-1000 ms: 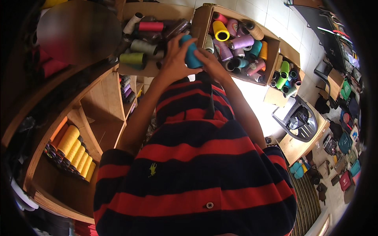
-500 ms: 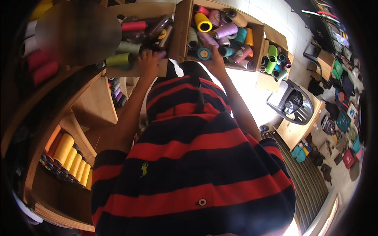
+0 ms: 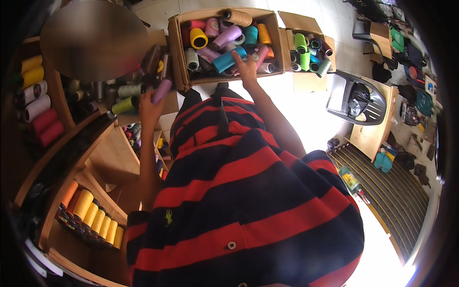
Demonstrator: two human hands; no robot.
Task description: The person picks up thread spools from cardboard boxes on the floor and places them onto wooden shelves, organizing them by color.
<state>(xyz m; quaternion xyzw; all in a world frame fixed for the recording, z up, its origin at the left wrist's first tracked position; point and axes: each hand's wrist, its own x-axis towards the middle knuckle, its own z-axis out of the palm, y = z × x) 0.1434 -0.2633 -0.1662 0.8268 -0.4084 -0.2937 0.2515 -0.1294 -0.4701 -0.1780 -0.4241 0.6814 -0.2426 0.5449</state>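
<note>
My left hand [image 3: 151,109] is closed round a purple thread spool [image 3: 162,91], held tilted at the near side of the left box of spools [image 3: 167,106]. A lime green spool [image 3: 125,105] lies just left of that hand. In the middle cardboard box [image 3: 178,57], my right hand [image 3: 246,69] has its fingers on the right end of a blue thread cone [image 3: 227,60], which lies slanted over other cones. A pink cone [image 3: 261,55] is beside those fingers, and a lilac cone [image 3: 227,37] lies farther back.
A smaller box [image 3: 331,47] of green and dark cones stands to the right. Wooden shelves [image 3: 103,136] on the left hold yellow spools [image 3: 92,210]. A grey chair [image 3: 377,103] with a black bag stands at right, beyond a ribbed grate [image 3: 392,191]. A blurred patch covers the upper left.
My right hand has taken hold of the blue cone, now turned lengthwise. My left hand has lifted the purple spool upright. The whole view has shifted, with the boxes now farther left.
</note>
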